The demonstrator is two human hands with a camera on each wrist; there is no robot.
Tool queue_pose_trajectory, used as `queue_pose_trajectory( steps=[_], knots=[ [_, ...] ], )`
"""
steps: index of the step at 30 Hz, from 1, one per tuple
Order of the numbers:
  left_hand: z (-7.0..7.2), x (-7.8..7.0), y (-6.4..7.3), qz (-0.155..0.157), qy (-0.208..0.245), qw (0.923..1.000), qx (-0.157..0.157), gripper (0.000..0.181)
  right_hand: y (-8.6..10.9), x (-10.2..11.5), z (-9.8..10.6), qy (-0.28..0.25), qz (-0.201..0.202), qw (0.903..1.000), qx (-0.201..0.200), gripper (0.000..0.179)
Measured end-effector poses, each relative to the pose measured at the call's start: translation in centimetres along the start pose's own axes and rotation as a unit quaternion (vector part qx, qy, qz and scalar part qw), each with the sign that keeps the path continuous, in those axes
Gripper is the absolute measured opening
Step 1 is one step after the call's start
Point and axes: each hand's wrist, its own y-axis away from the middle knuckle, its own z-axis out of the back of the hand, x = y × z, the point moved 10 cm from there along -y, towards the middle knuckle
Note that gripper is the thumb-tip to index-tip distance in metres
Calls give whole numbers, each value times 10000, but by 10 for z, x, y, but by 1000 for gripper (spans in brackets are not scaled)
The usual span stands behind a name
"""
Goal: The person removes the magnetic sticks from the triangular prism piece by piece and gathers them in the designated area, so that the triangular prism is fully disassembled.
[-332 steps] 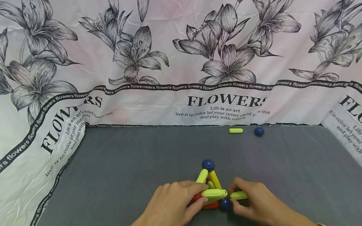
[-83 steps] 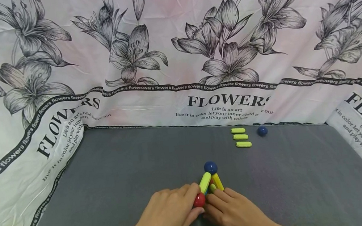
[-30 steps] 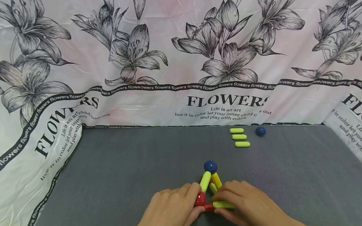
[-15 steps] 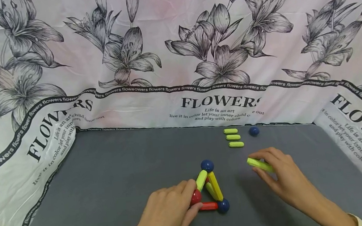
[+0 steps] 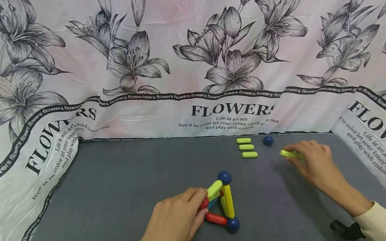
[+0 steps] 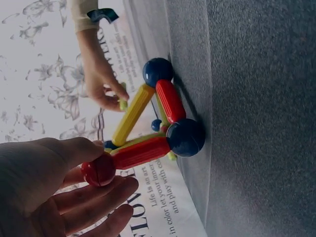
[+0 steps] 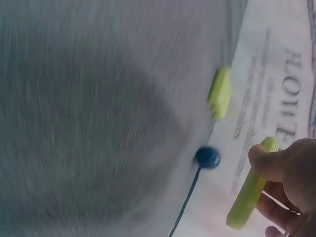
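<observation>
My left hand (image 5: 169, 223) pinches a red ball (image 6: 98, 169) at the near-left corner of a frame of magnetic sticks and balls. That frame has a yellow stick (image 5: 229, 201), a red stick (image 5: 216, 218), a lime stick (image 5: 214, 188), and blue balls at the top (image 5: 224, 177) and lower right (image 5: 232, 224). Part of a blue stick (image 5: 213, 203) shows behind my fingers. Out to the right, above the table, my right hand (image 5: 318, 168) holds a loose lime magnetic stick (image 7: 249, 195) between thumb and fingers.
Three lime sticks (image 5: 246, 147) lie in a row near the back edge of the grey table (image 5: 131, 173). A loose blue ball (image 5: 268, 140) sits to their right. Floral cloth (image 5: 164, 115) rises behind the table and along both sides.
My right hand has left the frame with a lime stick and moved right and back. The left hand has tilted the frame slightly. Two more lime sticks lie at the back than 11 seconds ago.
</observation>
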Motion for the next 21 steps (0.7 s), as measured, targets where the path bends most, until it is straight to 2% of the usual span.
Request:
queue_pose_trajectory(
  steps=[9,16,21],
  knots=[
    [3,7,-2,79,118,9998,-101,35,-22,-47,-24,274,274,9990,217,29],
    [0,11,-3,242,366,9989,173,36,-35,-83,-48,392,24,9971,647,24],
    [-3,14,-4,322,534,9975,339,36,-41,-94,-63,506,-19,9947,898,22]
  ],
)
